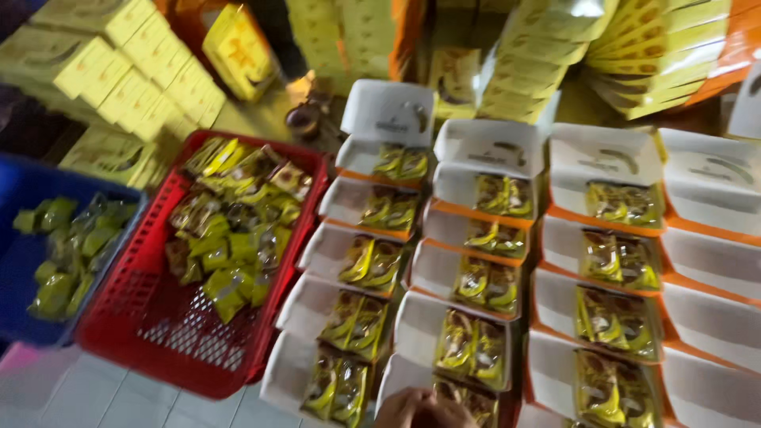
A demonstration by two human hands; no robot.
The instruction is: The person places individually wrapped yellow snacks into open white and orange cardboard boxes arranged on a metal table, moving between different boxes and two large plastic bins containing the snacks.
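Where the view begins at the far left, I see a blue crate [20,261] holding green-wrapped packets [67,246]. Just beside it, touching its right wall, sits a red basket [151,333] with a loose heap of yellow snack packs [230,222] in its upper half; its mesh bottom shows bare nearer to me. Both stand on a pale tiled floor [71,396].

Right of the basket run overlapping rows of open white boxes [491,147] with orange edges, lids tipped back. The first three columns each carry a pair of yellow packs [365,325]; the column at the far right edge lies open and unfilled as far as I can see.

Only one hand [424,410] shows, at the bottom edge, between the first and second columns. Which hand it is I cannot tell. Its fingers [396,404] look curled downward, but the picture is blurred and cropped there, so I cannot tell whether they grasp anything. The nearest box [396,372] lies right under the hand, and its pack [474,403] peeks out just to the right of the knuckles, touching or nearly so.

Behind everything, stacks of flat yellow cartons [127,71] fill the back.
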